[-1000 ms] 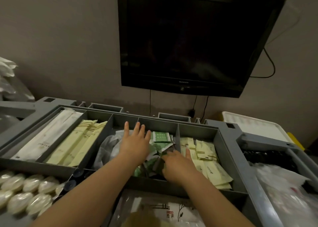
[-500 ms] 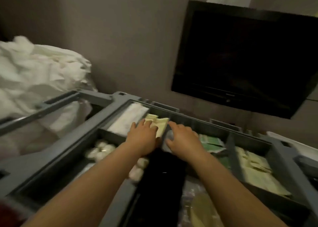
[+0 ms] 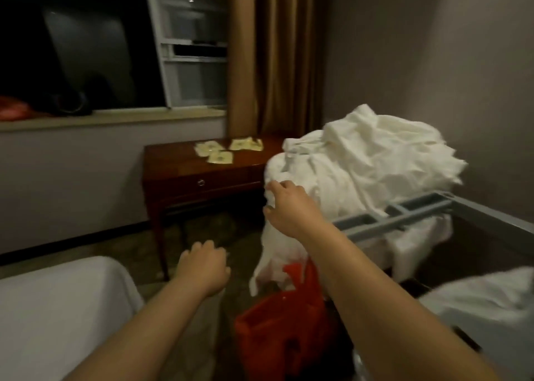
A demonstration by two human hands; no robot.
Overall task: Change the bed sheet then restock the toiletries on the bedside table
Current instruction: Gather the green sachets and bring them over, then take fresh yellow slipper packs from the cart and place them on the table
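A dark wooden bedside table [image 3: 185,175] stands under the window, with three pale yellow toiletry packets [image 3: 221,156] lying on its top. My right hand [image 3: 289,207] reaches out in front of the table's right end, thumb and fingers curled round a small white item [image 3: 270,198] that blurs into the linen behind it. My left hand [image 3: 202,268] hangs lower, over the floor, with its back to the camera and its fingers curled under; what it holds is hidden. At the lower left lies the corner of the bed [image 3: 57,308], covered in a white sheet.
A heap of crumpled white linen [image 3: 375,161] fills the grey cart frame [image 3: 404,216] on the right. A red bag [image 3: 277,331] hangs at the cart's near end. Brown curtains [image 3: 277,57] hang behind the table. Patterned floor lies between bed and table.
The view has swung left, from the cart's toiletry tray and the wall television to the bedside table. Both hands have left the tray's compartments and now reach toward the table.
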